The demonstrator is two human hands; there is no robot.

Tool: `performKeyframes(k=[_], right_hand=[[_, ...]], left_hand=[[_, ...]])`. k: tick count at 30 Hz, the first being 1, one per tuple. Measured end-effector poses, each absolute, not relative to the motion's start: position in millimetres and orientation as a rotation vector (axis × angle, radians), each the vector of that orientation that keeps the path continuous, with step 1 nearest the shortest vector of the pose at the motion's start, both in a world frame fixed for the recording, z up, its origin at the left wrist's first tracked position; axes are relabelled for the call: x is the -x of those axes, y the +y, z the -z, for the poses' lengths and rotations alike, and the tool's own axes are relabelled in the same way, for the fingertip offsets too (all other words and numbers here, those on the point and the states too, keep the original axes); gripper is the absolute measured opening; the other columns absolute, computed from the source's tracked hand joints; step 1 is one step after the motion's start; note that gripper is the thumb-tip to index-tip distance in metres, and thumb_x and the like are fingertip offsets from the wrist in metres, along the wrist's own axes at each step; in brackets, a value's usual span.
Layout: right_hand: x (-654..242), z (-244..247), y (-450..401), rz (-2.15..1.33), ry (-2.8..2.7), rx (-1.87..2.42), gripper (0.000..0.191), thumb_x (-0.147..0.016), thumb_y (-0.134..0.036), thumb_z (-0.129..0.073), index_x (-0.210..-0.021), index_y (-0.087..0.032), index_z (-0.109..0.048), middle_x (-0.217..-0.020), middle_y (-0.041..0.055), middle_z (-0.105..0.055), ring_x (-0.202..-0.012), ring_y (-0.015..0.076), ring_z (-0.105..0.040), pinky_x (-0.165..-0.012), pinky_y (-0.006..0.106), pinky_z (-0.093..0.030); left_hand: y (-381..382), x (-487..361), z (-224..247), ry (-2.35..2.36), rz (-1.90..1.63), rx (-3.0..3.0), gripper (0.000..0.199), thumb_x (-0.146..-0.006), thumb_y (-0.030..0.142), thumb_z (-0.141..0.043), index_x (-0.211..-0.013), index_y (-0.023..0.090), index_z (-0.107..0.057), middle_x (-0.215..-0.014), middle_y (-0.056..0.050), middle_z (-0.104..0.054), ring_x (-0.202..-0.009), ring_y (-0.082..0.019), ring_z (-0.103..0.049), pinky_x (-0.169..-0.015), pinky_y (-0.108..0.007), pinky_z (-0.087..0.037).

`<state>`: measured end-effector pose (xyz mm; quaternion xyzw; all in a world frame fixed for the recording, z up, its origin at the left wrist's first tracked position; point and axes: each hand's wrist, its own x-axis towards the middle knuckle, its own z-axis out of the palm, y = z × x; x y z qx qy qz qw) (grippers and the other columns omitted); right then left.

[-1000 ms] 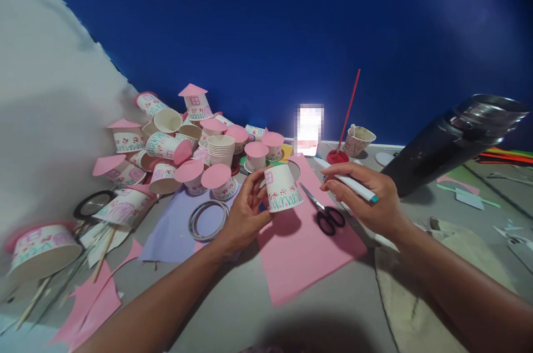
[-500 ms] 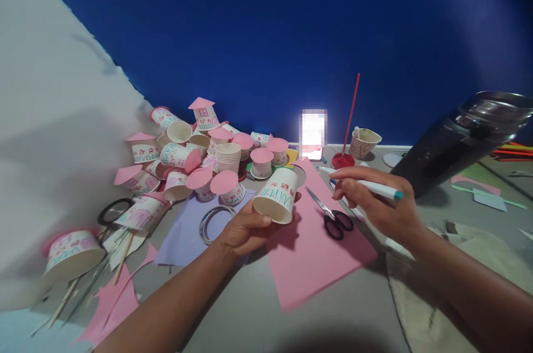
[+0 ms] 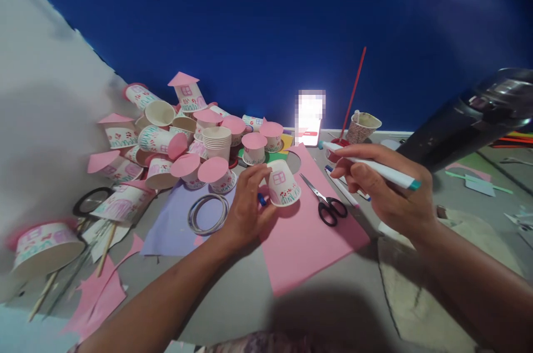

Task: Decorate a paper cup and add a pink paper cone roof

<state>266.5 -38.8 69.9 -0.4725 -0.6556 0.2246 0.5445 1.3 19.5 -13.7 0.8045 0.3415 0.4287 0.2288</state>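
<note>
- Left hand (image 3: 245, 211): fingers curled round a small paper cup (image 3: 283, 183), gripping it at the side. Cup is upside down, rim on the pink paper sheet (image 3: 308, 231), base up; probably held so to keep the drawn wall facing the person.
- Cup wall: off-white, smooth card, tapered; a pink window drawn near the base, red flowers and green grass strokes near the rim.
- Right hand (image 3: 385, 189): closed around a white marker (image 3: 370, 165) with a teal end; the barrel lies across the fingers, well above the table, apart from the cup.
- Scissors (image 3: 327, 203), black handles, lie shut on the pink sheet just right of the cup.
- Left of the cup: tape rings (image 3: 207, 214) on a lilac paper sheet (image 3: 175, 231).
- Behind: heap of decorated cups (image 3: 175, 142), many capped with pink paper discs or cones, tumbled at all angles; a stack of plain cups (image 3: 219, 142) among them.
- Far edge: patterned cup (image 3: 361, 126) holding a red stick (image 3: 353, 92); dark metal flask (image 3: 462, 122) at the right, tilted in view.
- Table (image 3: 241, 297): grey, matte.
</note>
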Motion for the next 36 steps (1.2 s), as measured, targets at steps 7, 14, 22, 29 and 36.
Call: performKeyframes(k=[7, 14, 22, 29, 36], right_hand=[[-266.6, -72.3, -34.9, -0.437, -1.710, 1.167, 0.016, -0.101, -0.032, -0.066, -0.112, -0.027, -0.077, -0.083, 0.0001, -0.078, -0.056, 0.0128, -0.062, -0.060, 0.030, -0.056], [-268.9, -71.2, -34.1, -0.563, -1.594, 1.097, 0.020, -0.100, -0.041, -0.068, -0.109, -0.028, -0.080, -0.079, 0.0012, -0.074, -0.059, 0.0139, -0.063, -0.049, 0.027, -0.049], [-268.1, -71.4, -33.7, -0.482, -1.529, 1.105, 0.019, -0.098, -0.044, -0.070, -0.095, -0.028, -0.081, -0.070, -0.0008, -0.069, -0.060, 0.0145, -0.059, -0.055, 0.028, -0.047], [-262.7, -68.5, -36.5, -0.652, -1.563, 1.128, 0.014, -0.094, -0.037, -0.075, -0.098, -0.024, -0.076, -0.074, 0.0000, -0.074, -0.055, 0.0120, -0.062, -0.048, 0.023, -0.045], [-257.4, -65.1, -46.8, -0.850, -1.725, 0.974, 0.016, -0.099, -0.038, -0.070, -0.103, -0.026, -0.080, -0.087, 0.0030, -0.079, -0.065, 0.0148, -0.070, -0.056, 0.024, -0.052]], left_hand=[[19.1, -13.1, 22.8, 0.911, -1.015, -2.796, 0.066, -0.093, 0.008, -0.065, -0.148, 0.039, -0.045, -0.139, -0.011, -0.053, -0.143, -0.034, -0.046, -0.116, -0.057, -0.037], [22.1, 4.6, -14.9, 0.876, -0.713, -2.614, 0.070, -0.095, 0.024, -0.063, -0.159, 0.024, -0.035, -0.152, -0.019, -0.047, -0.142, -0.036, -0.044, -0.115, -0.056, -0.039], [38.4, 11.5, -2.6, 1.112, -0.312, -2.600, 0.028, -0.088, 0.007, -0.052, -0.096, 0.019, -0.076, -0.101, -0.013, -0.071, -0.100, -0.030, -0.060, -0.088, -0.046, -0.049], [30.1, 17.8, -22.3, 1.197, -0.512, -2.401, 0.014, -0.094, 0.014, -0.052, -0.100, 0.020, -0.063, -0.097, -0.007, -0.069, -0.088, -0.023, -0.064, -0.078, -0.037, -0.051], [-1.9, 9.4, -47.5, 0.874, -0.740, -1.675, 0.007, -0.092, 0.021, -0.065, -0.099, 0.018, -0.065, -0.090, -0.002, -0.069, -0.077, -0.014, -0.067, -0.071, -0.027, -0.054]])
